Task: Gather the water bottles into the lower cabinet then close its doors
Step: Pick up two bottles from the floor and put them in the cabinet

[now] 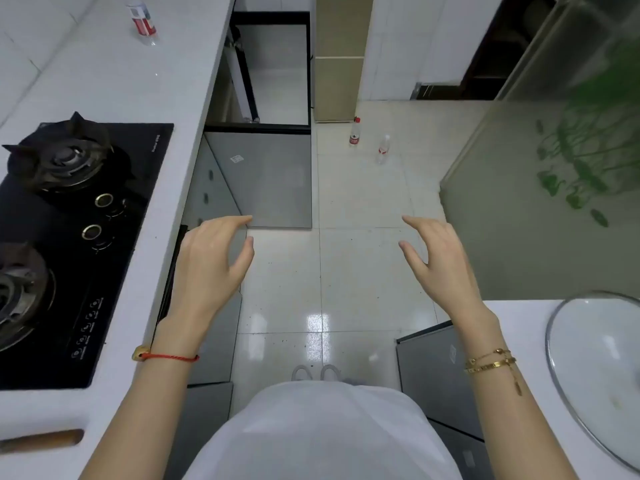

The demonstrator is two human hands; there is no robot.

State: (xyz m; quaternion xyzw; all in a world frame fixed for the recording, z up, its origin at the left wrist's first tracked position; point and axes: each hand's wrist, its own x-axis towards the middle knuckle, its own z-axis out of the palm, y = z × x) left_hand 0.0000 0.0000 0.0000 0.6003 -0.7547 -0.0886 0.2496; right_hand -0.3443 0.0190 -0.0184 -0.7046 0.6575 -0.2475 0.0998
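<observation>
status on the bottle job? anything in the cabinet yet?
Done: lower cabinet doors stand open. No bottle visible inside. In hand: nothing; left hand and right hand are empty. Left: two bottles on the floor, one on the counter, then closing the doors.

A black hob (79,237) is set in a white counter (145,98). Red-and-white labels are seen on the bottle (142,22) at the counter's far edge and on two clear bottles (354,133) (383,149) on the pale tiled floor (346,271). Grey doors (270,178) are seen. A red cord (169,357) and gold bracelets (490,363) are worn.
</observation>
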